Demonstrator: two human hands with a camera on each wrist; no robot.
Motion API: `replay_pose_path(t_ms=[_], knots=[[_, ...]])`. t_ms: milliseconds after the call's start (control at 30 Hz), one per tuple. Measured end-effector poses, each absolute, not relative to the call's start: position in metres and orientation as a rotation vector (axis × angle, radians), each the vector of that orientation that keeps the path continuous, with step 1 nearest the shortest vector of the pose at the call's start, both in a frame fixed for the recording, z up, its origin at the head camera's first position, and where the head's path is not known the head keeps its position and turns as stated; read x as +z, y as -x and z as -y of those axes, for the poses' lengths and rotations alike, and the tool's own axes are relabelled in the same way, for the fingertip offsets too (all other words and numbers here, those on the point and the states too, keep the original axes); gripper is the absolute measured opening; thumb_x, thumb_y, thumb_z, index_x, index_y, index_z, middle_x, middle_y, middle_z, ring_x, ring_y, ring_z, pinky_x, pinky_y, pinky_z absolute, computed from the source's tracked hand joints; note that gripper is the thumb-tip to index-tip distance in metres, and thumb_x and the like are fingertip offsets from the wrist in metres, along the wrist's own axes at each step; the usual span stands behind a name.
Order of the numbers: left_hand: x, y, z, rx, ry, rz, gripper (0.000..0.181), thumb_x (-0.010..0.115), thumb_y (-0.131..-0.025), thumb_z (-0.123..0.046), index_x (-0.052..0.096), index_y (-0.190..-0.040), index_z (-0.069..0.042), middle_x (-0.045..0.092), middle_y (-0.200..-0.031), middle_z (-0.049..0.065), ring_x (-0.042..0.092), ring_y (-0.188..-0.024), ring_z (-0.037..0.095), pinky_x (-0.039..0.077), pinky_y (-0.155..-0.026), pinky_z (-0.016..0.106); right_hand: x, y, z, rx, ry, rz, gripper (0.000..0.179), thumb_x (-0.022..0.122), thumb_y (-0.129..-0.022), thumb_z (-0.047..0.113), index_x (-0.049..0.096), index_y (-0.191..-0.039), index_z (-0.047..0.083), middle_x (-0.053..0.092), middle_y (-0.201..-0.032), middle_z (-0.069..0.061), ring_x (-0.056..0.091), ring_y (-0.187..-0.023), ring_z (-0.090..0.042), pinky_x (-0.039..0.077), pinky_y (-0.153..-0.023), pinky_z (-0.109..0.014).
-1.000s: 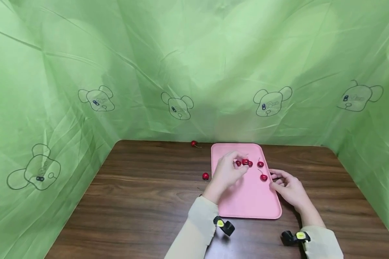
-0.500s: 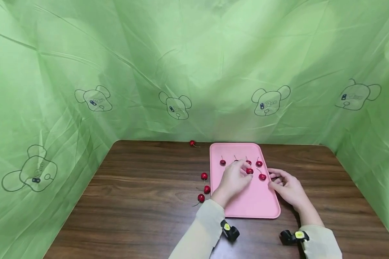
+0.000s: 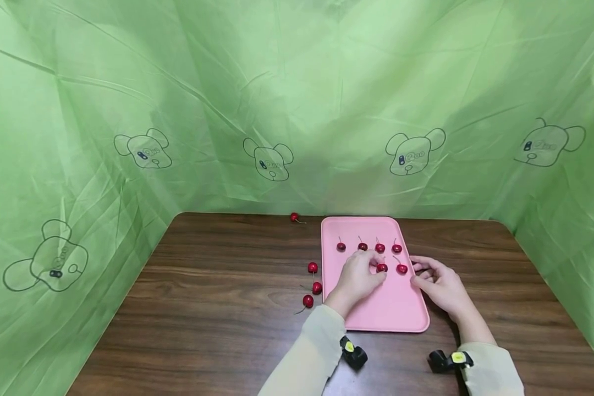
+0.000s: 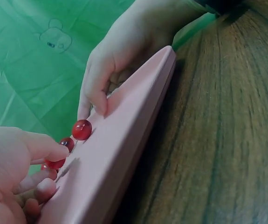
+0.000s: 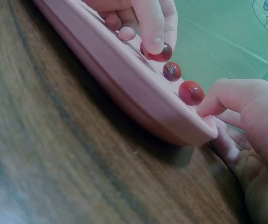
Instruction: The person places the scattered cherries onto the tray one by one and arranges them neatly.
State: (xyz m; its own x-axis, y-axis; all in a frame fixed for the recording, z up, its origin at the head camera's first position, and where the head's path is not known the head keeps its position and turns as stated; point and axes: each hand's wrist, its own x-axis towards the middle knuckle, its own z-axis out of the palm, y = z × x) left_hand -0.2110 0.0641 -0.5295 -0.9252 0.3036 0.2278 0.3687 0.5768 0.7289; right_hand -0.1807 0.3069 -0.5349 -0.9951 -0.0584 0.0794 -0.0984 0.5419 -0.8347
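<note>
Near the middle of the pink tray (image 3: 383, 308), my left hand (image 3: 358, 278) pinches a red cherry (image 3: 381, 268) between thumb and fingertips. Beside it on the right lies another cherry (image 3: 401, 269) with its stem. Behind these, several cherries form a row across the tray, from a left one (image 3: 341, 247) to a right one (image 3: 397, 248). My right hand (image 3: 440, 286) grips the tray's right edge. In the right wrist view the right thumb (image 5: 210, 105) presses on the rim, with other fingers low against the outside. Whether the pinched cherry touches the tray, I cannot tell.
Left of the tray, three cherries lie on the wooden table (image 3: 218, 308); the nearest is a cherry (image 3: 308, 301) with its stem pointing left. One more cherry (image 3: 294, 217) sits at the table's back edge. A green curtain (image 3: 326, 110) surrounds the back and sides.
My left hand has brought the cherry from the back row toward the front, beside the right cherry of the second row. My right hand has stayed at the tray's edge.
</note>
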Motion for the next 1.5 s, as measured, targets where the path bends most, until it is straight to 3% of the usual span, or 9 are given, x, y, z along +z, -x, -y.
replay_pose_path(t_ms=[800,1500], knots=[[-0.5289,0.2118,-0.0709,-1.263,0.535,2.754,0.026,0.087,-0.094,-0.024,0.078,-0.117,-0.016,0.072,-0.108,-0.007,0.064,-0.104,0.006,0.050,-0.098,0.023,-0.5291,0.1819,-0.3068,1.470,-0.146,2.723,0.050,0.077,-0.096,0.005,0.065,-0.144,-0.003,0.070,-0.118,-0.021,0.065,-0.087,-0.008,0.053,-0.073,-0.020],[-0.5242,0.2083,-0.0639,-1.367,0.514,2.735,0.033,0.088,-0.091,-0.023,0.076,-0.120,-0.013,0.073,-0.108,-0.004,0.065,-0.101,0.007,0.052,-0.098,0.024,-0.5322,0.1795,-0.3063,1.478,-0.122,2.748,0.051,0.077,-0.097,0.006,0.064,-0.146,-0.001,0.069,-0.120,-0.019,0.065,-0.088,-0.010,0.053,-0.074,-0.022]])
